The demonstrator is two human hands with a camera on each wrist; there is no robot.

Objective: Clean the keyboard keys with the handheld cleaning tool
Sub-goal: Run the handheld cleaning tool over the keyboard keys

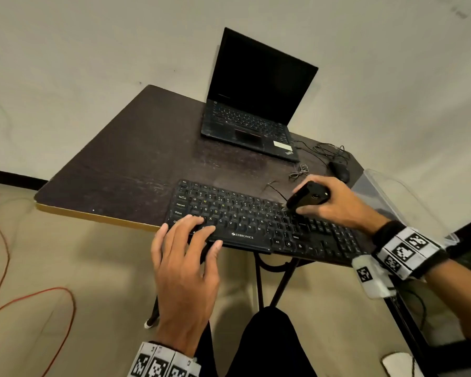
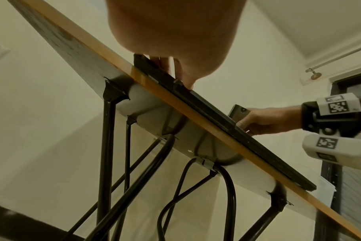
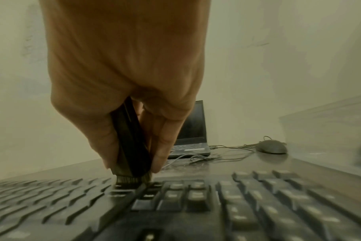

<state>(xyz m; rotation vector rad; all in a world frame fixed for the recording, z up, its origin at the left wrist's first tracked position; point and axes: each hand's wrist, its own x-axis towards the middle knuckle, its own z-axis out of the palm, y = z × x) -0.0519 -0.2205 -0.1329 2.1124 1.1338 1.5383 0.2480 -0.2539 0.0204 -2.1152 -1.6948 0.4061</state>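
Note:
A black Zebronics keyboard (image 1: 256, 227) lies along the front edge of the dark table (image 1: 136, 159). My right hand (image 1: 335, 202) grips a black handheld cleaning tool (image 1: 307, 198); its bristle tip (image 3: 132, 178) touches the keys near the upper right of the main block. The tool's body (image 3: 132, 143) stands nearly upright between thumb and fingers. My left hand (image 1: 185, 257) rests with straight fingers on the keyboard's lower left corner, thumb at the front rim. From below, the left fingers (image 2: 183, 71) lie on the keyboard edge (image 2: 216, 117).
An open black laptop (image 1: 256, 104) stands at the back of the table. A black mouse (image 1: 339, 170) with tangled cable lies right of it. A clear plastic box (image 1: 397, 197) sits at the table's right edge. An orange cable (image 1: 38, 297) runs over the floor.

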